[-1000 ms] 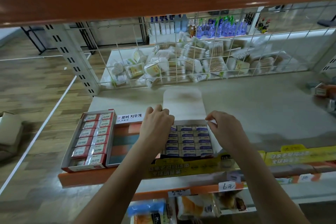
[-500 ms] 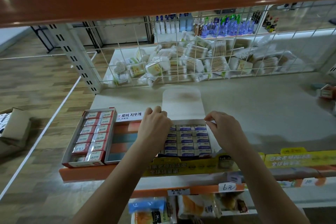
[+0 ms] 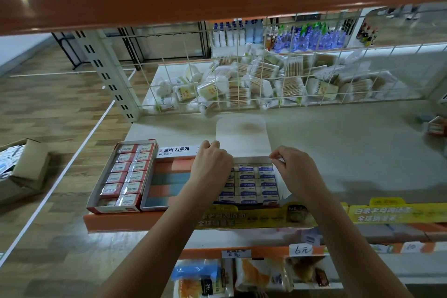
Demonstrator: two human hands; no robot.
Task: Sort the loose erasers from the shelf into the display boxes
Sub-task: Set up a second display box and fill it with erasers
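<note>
the left hand (image 3: 211, 169) has its fingers curled over the back left corner of the white display box (image 3: 251, 159), just below the middle of the frame; whether they pinch the box wall or only rest on it cannot be told. the right hand (image 3: 298, 172) pinches the box's back right corner between thumb and forefinger, the other fingers curled beneath. the box's white lid flap (image 3: 242, 136) lies folded back flat on the pale shelf (image 3: 350, 152) behind it. inside, blue-and-white wrapped erasers (image 3: 251, 185) lie in 3 neat columns, filling the visible part of the box.

just left of it sits an orange-walled box (image 3: 169, 181) holding orange and teal bars laid crosswise, with a korean-lettered label strip (image 3: 177, 150) at its back edge. further left, touching that one, a red-trimmed box (image 3: 125, 174) holds red-and-white wrapped erasers in 2 columns.

at the right edge of the frame, well apart from the boxes, a few loose small items (image 3: 435, 126) lie on the shelf, too blurred to identify. behind the wire grid (image 3: 242, 80) in the upper middle, packs of cotton swabs (image 3: 261, 80) are heaped.
</note>
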